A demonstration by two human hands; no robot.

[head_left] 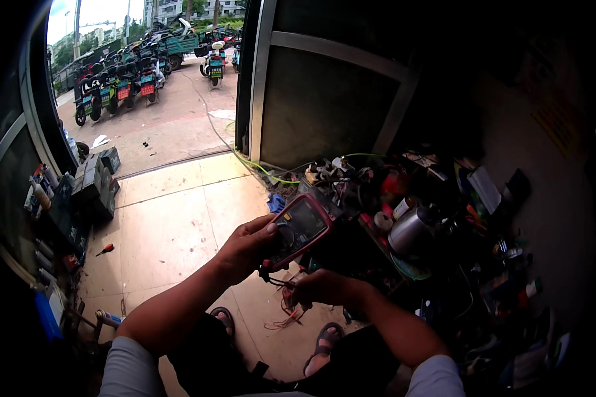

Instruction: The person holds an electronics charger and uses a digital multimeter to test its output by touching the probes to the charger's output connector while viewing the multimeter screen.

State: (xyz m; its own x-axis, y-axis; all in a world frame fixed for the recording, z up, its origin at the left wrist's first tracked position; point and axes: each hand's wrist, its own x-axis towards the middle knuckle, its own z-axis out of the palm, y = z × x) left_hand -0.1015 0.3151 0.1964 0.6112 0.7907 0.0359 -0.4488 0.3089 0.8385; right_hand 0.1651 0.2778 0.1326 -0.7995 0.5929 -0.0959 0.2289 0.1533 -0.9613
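We've got a red-framed digital multimeter (304, 228) gripped in our left hand (248, 248), at about 12 o'clock from our sandaled feet (323, 347). Our right hand (319, 288), around the meter's 6 o'clock, looks closed on the test leads (287, 298), which dangle below it. Our guess: we're at the lead-sorting step, so the next move calls for keeping the meter steady and freeing that tangle without yanking.

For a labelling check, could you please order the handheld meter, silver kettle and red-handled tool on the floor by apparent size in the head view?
1. Handheld meter: largest
2. Silver kettle: somewhat smaller
3. Red-handled tool: clearly smallest
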